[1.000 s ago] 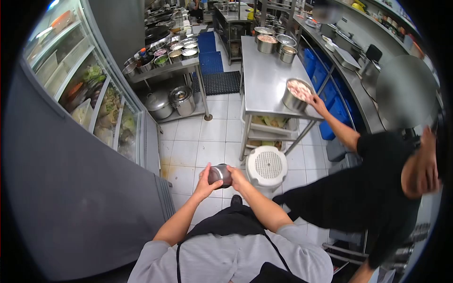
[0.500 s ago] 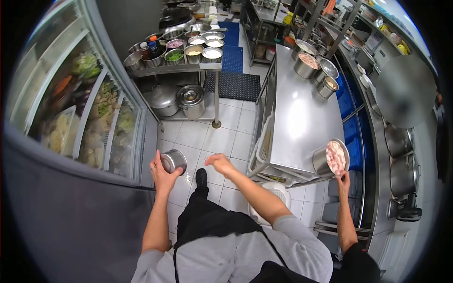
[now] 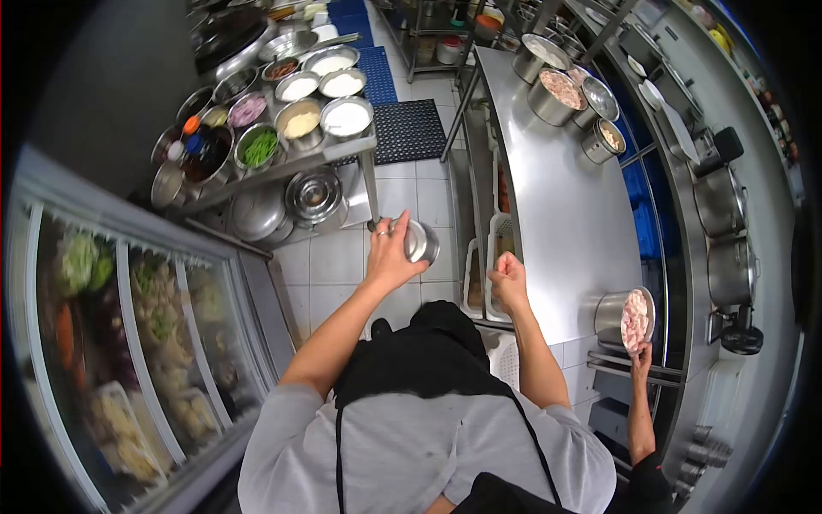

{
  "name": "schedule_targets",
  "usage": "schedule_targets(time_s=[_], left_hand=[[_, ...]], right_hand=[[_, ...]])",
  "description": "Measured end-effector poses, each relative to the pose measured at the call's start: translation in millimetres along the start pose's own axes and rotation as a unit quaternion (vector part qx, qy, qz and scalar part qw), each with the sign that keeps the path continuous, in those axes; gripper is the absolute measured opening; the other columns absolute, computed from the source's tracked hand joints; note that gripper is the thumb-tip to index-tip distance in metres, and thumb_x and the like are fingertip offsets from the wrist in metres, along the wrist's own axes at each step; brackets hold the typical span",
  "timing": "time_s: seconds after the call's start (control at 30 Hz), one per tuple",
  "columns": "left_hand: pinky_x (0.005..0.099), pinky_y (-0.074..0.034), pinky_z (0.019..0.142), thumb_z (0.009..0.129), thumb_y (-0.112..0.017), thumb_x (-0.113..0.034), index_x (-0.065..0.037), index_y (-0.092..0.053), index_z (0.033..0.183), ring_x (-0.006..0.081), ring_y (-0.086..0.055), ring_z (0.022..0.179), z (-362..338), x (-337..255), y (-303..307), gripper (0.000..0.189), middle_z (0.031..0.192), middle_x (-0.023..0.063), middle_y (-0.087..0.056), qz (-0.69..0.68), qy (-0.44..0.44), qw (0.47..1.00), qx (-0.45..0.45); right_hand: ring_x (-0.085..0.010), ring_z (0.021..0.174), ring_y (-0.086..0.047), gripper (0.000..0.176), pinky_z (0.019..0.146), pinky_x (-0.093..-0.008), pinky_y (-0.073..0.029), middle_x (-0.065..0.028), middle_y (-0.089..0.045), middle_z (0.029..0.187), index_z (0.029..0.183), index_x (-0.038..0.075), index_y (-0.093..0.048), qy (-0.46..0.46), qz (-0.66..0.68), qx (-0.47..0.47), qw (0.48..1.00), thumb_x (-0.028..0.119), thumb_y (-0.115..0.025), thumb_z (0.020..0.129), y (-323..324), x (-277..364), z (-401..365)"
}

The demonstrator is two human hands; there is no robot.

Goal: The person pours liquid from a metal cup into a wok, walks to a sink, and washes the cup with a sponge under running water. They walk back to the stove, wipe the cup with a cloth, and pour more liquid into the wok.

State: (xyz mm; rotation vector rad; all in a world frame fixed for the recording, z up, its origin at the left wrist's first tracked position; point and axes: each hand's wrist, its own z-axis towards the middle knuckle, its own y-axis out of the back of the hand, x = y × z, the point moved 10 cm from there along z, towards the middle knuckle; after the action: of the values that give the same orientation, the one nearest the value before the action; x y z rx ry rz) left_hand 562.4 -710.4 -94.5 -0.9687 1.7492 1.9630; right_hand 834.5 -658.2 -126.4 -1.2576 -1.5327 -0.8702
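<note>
- Standing at far left: fridge (image 3: pixel 128 231), vegetables (image 3: pixel 77 261) visible inside.
- Next, a steel stand (image 3: pixel 342 151) crowded with bowls; among them chopped greens (image 3: pixel 259 150), white contents (image 3: pixel 347 117), and bottles (image 3: pixel 205 154) at the left end. Lidded pots on the shelf below.
- Centre: left hand (image 3: pixel 392 254) grasping a steel canister (image 3: pixel 431 250), fingers spread about it, ring on one finger. Canister held clear above the tiled floor (image 3: pixel 398 304), near the stand's front leg; contents cannot be made out.
- Right of it: right hand (image 3: pixel 509 281) clenched into a fist, well apart from the canister, near the bench's left edge. Inside of fist hidden.
- Bench (image 3: pixel 565 223): pots grouped at far end, one holding pink meat (image 3: pixel 559 88).
- Near right corner of bench: another person's hand (image 3: pixel 640 355) at the rim of a tilted meat pot (image 3: pixel 610 317).
- Far right: two large pots (image 3: pixel 722 201) in line.
</note>
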Motion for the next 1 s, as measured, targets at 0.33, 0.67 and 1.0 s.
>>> schedule_targets(time_s=[0.33, 0.67, 1.0], left_hand=[[0.0508, -0.045, 0.1, 0.057, -0.084, -0.03, -0.016, -0.028, 0.153, 0.0472, -0.04, 0.125, 276.0, -7.8, -45.5, 0.112, 0.144, 0.0277, -0.032, 0.024, 0.034, 0.999, -0.009], [0.0506, -0.047, 0.101, 0.058, -0.087, -0.031, -0.024, -0.024, 0.154, 0.0474, -0.04, 0.128, 478.7, 45.2, -40.4, 0.114, 0.148, 0.0238, -0.028, 0.052, 0.243, 0.967, -0.05], [0.052, -0.046, 0.101, 0.058, -0.088, -0.032, -0.027, -0.024, 0.153, 0.044, -0.039, 0.128, 633.9, 119.2, -17.7, 0.114, 0.147, 0.0192, -0.029, -0.007, 0.39, 0.913, -0.117]], right_hand=[[-0.0106, 0.043, -0.04, 0.047, 0.043, -0.0288, -0.041, 0.0008, -0.041, 0.053, 0.066, 0.01, -0.045, 0.069, 0.027, -0.13, 0.989, 0.039, -0.053, 0.102, 46.8, 74.3, 123.5], [-0.0072, 0.066, -0.052, 0.014, 0.057, -0.0231, -0.042, 0.0012, -0.057, 0.072, 0.074, 0.004, -0.056, 0.149, -0.082, -0.034, 0.985, -0.01, -0.053, 0.072, 18.7, 185.2, 360.5], [-0.0089, 0.067, -0.056, 0.02, 0.061, -0.0253, -0.045, -0.0039, -0.066, 0.075, 0.076, 0.0, -0.064, 0.176, -0.131, 0.188, 0.957, -0.008, -0.045, 0.078, -104.6, 196.8, 585.9]])
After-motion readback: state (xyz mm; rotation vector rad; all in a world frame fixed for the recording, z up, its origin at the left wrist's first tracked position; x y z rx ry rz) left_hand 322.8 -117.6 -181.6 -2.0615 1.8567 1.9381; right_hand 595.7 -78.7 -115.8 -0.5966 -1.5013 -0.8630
